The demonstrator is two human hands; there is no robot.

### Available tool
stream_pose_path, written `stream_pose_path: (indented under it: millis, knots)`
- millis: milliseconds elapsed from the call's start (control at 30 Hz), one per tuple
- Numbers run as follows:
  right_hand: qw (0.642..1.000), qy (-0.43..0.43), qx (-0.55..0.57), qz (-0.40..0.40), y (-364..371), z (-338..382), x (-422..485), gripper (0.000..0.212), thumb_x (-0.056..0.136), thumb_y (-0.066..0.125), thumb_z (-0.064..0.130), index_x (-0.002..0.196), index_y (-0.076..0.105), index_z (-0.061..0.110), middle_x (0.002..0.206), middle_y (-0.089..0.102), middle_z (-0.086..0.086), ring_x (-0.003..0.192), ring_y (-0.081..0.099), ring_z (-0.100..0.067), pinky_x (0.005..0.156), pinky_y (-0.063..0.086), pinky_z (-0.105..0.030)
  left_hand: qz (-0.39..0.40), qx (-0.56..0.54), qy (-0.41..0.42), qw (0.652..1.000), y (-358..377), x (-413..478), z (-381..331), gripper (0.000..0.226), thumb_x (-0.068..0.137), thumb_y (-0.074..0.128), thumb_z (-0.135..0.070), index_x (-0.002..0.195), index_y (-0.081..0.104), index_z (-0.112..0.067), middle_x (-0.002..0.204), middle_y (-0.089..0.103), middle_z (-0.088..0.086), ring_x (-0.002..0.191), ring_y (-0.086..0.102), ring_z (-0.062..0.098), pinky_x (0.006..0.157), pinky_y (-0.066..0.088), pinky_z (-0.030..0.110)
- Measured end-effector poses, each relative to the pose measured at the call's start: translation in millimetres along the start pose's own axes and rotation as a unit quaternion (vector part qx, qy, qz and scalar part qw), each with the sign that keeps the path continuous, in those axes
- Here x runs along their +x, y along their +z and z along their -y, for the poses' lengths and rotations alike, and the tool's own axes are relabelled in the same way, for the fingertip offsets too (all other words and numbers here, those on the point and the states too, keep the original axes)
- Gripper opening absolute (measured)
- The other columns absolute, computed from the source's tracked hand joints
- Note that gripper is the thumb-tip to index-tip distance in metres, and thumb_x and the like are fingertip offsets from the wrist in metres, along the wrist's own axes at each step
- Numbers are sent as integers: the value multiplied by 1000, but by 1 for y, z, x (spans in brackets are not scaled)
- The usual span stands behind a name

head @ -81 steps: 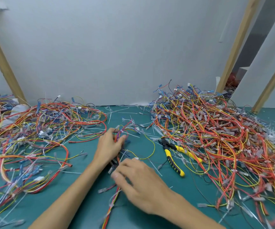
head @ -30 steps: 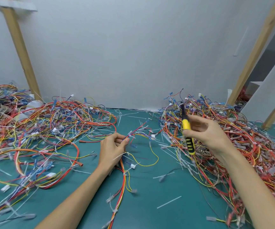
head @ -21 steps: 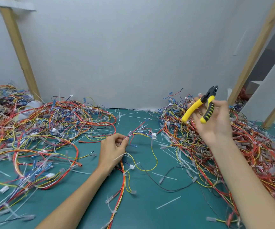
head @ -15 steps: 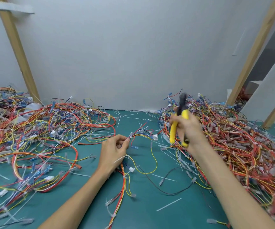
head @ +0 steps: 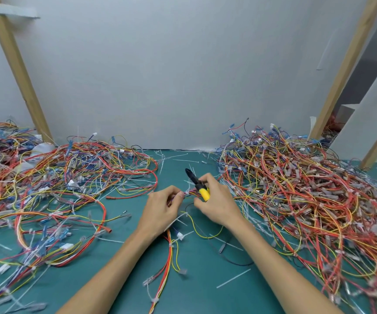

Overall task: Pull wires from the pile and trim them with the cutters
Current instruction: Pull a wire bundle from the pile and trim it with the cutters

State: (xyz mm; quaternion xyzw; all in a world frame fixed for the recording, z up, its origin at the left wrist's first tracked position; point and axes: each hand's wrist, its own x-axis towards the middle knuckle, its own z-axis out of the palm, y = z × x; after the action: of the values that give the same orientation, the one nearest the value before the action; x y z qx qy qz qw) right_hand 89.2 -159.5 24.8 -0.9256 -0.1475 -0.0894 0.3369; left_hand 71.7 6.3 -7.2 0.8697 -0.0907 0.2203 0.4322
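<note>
Two bare hands are close together, nearly touching. The left hand (head: 158, 213) has its fingers curled round a thin bundle of red, orange and yellow wires (head: 169, 252), pinching it near its upper end; the bundle trails from under the palm toward the near edge, bound here and there with small white ties. The right hand (head: 217, 207) grips the yellow-handled cutters with a black nose (head: 198, 183), fingers wrapped round the handles so that only a short piece of yellow shows; the black nose points up and to the left, away from the person, above the short stretch of wires between the two hands. Whether the blades are touching a wire cannot be told. Just below the hands a single yellow wire (head: 196, 231) loops across the teal green mat (head: 205, 295), beside a small white plastic connector (head: 180, 236), and a straight white cable-tie offcut (head: 233, 278) lies nearer the person. To the right, close to the right wrist, rises the large tangled pile of mostly red and yellow wires (head: 307, 200). To the left spreads a flatter tangle of red, blue, yellow and white wires (head: 58, 189). Behind both stands a pale grey wall panel (head: 171, 75), with a slanted wooden post (head: 17, 71) at the left and another wooden post (head: 346, 71) at the right
</note>
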Motion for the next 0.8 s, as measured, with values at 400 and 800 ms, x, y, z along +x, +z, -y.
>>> stream_pose_path:
  millis: [400,800]
  knots:
    - [992,-18,95,82,-19,-27,8,16,90,68,26,99,57,19,78,65,-4,52,47,-1,59,36,-26,100,-78,-45,991,-1,3,3,32,101,47,-28,77,64,-16,49,47,-18,51,37,3,53,29,23]
    - [976,22,204,78,-21,-31,8,18,90,69,20,103,58,16,73,65,-5,41,45,-5,51,38,-25,136,-131,-61,980,2,1,6,20,96,59,-29,86,70,-16,62,58,-11,60,50,3,60,38,21]
